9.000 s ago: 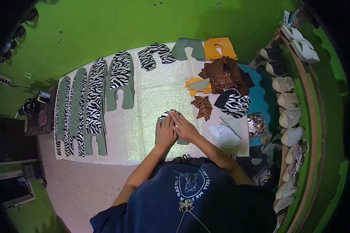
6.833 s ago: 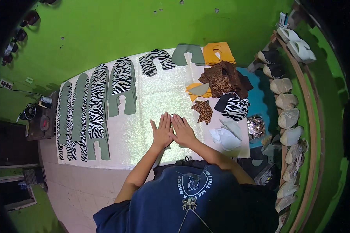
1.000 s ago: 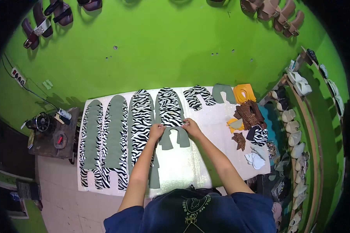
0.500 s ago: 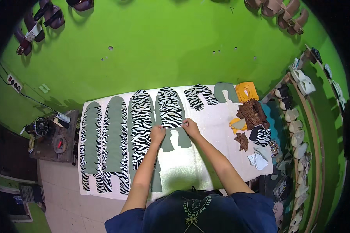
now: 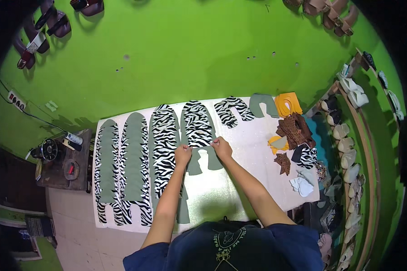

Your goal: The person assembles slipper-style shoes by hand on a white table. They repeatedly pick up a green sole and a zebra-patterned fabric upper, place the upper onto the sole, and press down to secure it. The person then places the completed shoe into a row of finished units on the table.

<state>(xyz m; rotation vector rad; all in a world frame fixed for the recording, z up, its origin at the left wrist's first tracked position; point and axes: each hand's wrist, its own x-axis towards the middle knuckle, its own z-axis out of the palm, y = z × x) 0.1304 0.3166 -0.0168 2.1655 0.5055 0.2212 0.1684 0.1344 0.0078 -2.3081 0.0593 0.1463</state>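
Observation:
Side by side on the white-covered table, my two hands work at a column of overlapping U-shaped cut pieces in zebra print and sage green. My left hand pinches the lower left corner of a zebra-print piece. My right hand has its fingertips closed at the same piece's lower right corner. Below its edge show the two legs of a sage-green piece. To the left lie a second zebra-faced column and two green-faced columns with zebra edges, one nearer and one at the far left.
Right of the columns lie a zebra-print U piece, a green one and yellow ones. Leopard-print scraps and white pieces sit at the table's right. A sewing machine stands left; shoe racks stand right.
The view has shifted slightly. Both hands keep their places at the corners of the zebra-print piece, and nothing else has visibly moved.

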